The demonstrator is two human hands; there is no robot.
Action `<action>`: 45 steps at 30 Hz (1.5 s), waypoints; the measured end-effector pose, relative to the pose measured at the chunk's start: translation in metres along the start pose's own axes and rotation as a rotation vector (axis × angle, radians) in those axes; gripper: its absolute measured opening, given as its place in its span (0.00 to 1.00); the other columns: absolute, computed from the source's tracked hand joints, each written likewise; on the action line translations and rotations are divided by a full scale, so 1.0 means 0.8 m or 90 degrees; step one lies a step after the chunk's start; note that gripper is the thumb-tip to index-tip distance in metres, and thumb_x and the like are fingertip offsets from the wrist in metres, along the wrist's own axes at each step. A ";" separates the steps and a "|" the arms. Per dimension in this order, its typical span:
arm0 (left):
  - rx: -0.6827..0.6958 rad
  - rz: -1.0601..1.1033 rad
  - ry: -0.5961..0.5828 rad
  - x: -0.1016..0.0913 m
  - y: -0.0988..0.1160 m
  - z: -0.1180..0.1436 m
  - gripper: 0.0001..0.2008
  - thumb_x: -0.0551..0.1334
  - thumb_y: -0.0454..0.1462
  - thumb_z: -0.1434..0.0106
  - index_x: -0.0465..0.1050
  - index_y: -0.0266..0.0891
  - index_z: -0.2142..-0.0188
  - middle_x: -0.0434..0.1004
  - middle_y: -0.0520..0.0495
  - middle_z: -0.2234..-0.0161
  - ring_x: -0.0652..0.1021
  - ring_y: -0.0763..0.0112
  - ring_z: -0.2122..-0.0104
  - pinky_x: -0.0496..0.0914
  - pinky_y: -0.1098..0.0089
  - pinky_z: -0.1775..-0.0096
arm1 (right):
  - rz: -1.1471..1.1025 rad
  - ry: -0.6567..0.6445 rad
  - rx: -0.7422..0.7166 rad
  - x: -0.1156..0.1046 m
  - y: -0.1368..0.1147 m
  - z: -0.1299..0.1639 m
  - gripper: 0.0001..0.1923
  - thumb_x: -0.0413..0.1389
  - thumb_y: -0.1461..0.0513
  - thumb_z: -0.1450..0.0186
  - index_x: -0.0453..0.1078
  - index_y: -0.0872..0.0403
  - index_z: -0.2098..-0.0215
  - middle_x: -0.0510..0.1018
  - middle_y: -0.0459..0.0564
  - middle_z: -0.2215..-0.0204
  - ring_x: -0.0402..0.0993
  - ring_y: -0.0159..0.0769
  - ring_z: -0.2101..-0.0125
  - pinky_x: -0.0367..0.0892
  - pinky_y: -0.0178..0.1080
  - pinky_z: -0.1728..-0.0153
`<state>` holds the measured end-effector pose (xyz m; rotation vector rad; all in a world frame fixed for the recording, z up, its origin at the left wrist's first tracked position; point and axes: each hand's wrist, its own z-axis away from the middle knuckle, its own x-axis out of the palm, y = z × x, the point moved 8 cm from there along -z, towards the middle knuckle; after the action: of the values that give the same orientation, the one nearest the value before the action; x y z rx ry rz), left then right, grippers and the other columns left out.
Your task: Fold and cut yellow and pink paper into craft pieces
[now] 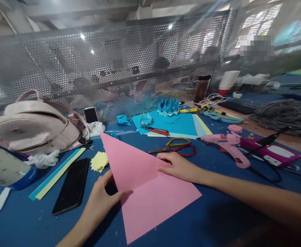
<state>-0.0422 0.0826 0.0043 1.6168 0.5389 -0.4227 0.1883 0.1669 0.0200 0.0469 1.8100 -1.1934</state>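
Clearly thin, light and easily creased, the pink paper triangle (142, 181) lies pinned flat under both open hands, left (101, 199) at its edge, right (178, 166) pressing its middle.

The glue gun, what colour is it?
Pink; the glue gun shows best in the head view.

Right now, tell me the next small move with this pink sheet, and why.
Probably run the right hand along the folded edge of the pink paper to crease it. The sheet lies folded into a triangle, the left hand pins its lower edge, and the right fingers already rest flat on top.
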 end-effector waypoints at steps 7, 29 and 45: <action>0.022 -0.160 0.007 0.001 0.000 0.003 0.15 0.66 0.40 0.45 0.76 0.40 0.57 0.79 0.42 0.61 0.75 0.53 0.61 0.70 0.55 0.58 | 0.033 -0.024 -0.039 0.000 -0.003 0.000 0.09 0.61 0.64 0.43 0.64 0.55 0.72 0.72 0.43 0.71 0.67 0.34 0.69 0.56 0.33 0.69; 0.034 -0.101 -0.056 0.005 0.000 0.003 0.09 0.63 0.40 0.40 0.81 0.41 0.64 0.79 0.48 0.71 0.72 0.62 0.68 0.64 0.65 0.63 | -0.011 -0.040 -0.054 0.001 -0.002 -0.003 0.16 0.54 0.53 0.34 0.71 0.55 0.56 0.78 0.53 0.56 0.73 0.44 0.56 0.65 0.40 0.56; 0.471 -0.310 -0.146 0.016 0.087 0.058 0.22 0.47 0.46 0.27 0.69 0.39 0.43 0.75 0.38 0.48 0.73 0.58 0.48 0.65 0.60 0.48 | 0.166 -0.172 -0.086 -0.002 -0.011 0.001 0.20 0.48 0.55 0.30 0.71 0.49 0.44 0.76 0.50 0.47 0.72 0.47 0.48 0.66 0.46 0.48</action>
<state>0.0102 0.0327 0.0488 2.0881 0.6412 -1.2698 0.1854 0.1627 0.0271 0.0397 1.5866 -0.8483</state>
